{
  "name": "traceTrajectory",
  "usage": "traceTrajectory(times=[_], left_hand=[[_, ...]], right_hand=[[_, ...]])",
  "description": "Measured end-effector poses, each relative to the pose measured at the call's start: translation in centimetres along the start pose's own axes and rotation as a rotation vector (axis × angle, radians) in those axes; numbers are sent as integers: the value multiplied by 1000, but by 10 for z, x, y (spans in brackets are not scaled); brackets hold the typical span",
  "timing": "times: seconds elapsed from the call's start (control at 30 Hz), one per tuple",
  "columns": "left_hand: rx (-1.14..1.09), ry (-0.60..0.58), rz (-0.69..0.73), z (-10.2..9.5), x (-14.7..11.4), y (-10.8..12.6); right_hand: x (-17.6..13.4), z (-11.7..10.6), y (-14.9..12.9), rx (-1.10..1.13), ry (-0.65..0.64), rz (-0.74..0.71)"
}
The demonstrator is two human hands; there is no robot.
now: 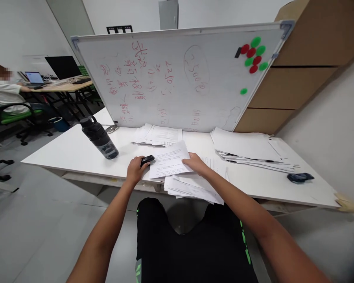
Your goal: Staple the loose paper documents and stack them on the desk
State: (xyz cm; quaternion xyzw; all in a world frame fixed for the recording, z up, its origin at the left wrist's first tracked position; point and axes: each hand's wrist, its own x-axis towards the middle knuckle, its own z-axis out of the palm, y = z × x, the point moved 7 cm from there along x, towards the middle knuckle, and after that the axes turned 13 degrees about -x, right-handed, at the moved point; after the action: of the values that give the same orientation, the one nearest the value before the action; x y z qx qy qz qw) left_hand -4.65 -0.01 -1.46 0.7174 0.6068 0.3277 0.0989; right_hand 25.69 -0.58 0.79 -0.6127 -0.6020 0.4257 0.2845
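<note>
My left hand [135, 170] is closed around a small black stapler [148, 159] near the front of the white desk. The stapler's front end meets the left edge of some printed paper [169, 161]; whether its jaws are around the edge I cannot tell. My right hand [194, 163] pinches that paper at its right edge, thumb on top. How many sheets are in the grip is not clear. Beneath lies a loose stack of papers [191, 188], which sticks out past the desk's front edge. Another pile of papers [161, 134] lies just behind.
A dark water bottle [99, 138] stands on the left. At the right are a large paper stack [247, 147] and a dark crumpled item [300, 177]. A whiteboard [171, 78] rises along the desk's back, beside cardboard boxes [301, 86]. Another person [6, 92] sits far left.
</note>
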Motion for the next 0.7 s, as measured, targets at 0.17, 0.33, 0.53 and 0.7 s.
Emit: traceTrajectory(times=[0.17, 0.33, 0.53, 0.7], left_hand=[[-4, -22, -2, 1, -1, 1], [-28, -27, 29, -1, -7, 11], [-132, -116, -211, -13, 18, 3], [12, -220, -407, -14, 63, 12]], right_hand=[[6, 12, -4, 32, -51, -22], [8, 25, -2, 75, -122, -62], [11, 28, 1, 55, -129, -92], [9, 26, 2, 80, -93, -145]])
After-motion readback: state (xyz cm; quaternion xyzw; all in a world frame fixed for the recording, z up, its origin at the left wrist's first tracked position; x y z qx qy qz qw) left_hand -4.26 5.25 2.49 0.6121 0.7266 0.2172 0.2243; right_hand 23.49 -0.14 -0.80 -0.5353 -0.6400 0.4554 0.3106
